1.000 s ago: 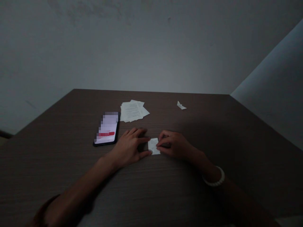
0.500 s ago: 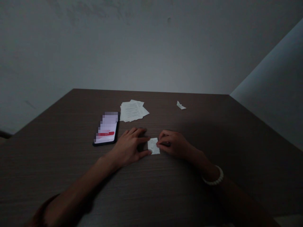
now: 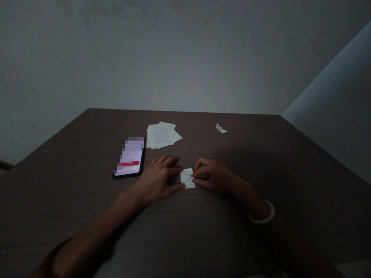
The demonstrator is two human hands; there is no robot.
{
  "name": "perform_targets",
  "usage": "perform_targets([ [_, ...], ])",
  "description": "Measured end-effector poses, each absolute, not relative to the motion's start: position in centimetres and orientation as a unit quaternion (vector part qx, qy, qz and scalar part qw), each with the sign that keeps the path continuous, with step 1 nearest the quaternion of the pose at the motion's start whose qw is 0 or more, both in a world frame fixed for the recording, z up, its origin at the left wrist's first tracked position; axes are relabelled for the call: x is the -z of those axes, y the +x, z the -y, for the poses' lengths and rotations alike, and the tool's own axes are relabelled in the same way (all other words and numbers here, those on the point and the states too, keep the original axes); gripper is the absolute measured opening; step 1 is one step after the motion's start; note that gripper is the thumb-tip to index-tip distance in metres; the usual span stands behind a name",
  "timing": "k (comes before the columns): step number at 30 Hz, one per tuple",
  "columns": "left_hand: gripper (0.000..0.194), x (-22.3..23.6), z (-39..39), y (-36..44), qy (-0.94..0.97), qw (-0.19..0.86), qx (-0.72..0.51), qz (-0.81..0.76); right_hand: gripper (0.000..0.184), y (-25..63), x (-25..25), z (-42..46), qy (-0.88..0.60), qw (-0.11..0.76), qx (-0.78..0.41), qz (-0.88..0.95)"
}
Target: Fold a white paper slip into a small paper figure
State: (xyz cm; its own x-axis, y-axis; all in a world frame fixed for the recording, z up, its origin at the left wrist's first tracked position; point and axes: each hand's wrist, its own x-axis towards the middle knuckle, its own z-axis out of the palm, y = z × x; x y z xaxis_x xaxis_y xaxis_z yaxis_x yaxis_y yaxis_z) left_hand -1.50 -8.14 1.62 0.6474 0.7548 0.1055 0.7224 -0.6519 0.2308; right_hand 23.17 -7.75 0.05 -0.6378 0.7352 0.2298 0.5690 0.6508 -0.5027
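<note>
**A:** Can you read anything on the small paper slip (image 3: 188, 178)?

**B:** No. It has rows of fine print, but they're too small and dim to make out. It lies flat on the dark wood-grain table (image 3: 249, 162), between the two hands.

**A:** What are the hands doing?

**B:** The left hand (image 3: 158, 179) is open with its fingers spread, and the fingertips and thumb touch the slip's left edge. The right hand (image 3: 213, 175) is curled, and its fingertips (image 3: 195, 174) seem to pinch the slip's right edge. Part of that hand is lost in shadow, so I can't see the grip clearly.

**A:** Any brand or label?

**B:** None that I can find. The black smartphone (image 3: 129, 157) left of the hands has a lit screen, pixelated at the top, with a red bar lower down and no legible words.

**A:** And the other paper?

**B:** Beyond the phone is a loose stack of printed sheets (image 3: 160, 135), their lines unreadable. Farther right sits a small folded paper scrap (image 3: 221, 128), with no marks I can make out.

**A:** Anything on the arms?

**B:** A white beaded bracelet (image 3: 262, 218) circles the right wrist. A dark band (image 3: 55, 251) crosses the left forearm, cut off by the frame's lower edge.
</note>
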Motion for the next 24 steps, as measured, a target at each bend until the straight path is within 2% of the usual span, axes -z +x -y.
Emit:
perform_targets([
  [13,0.050,-1.08,7.99,-1.63,0.903,0.093,-0.116,-0.404,0.024,23.41,-0.38,7.90,-0.373,0.202,-0.217,0.879],
  [24,0.050,-1.44,8.12,-1.54,0.904,0.091,-0.112,-0.403,0.015,23.36,-0.19,7.89,-0.371,0.213,-0.206,0.880],
])
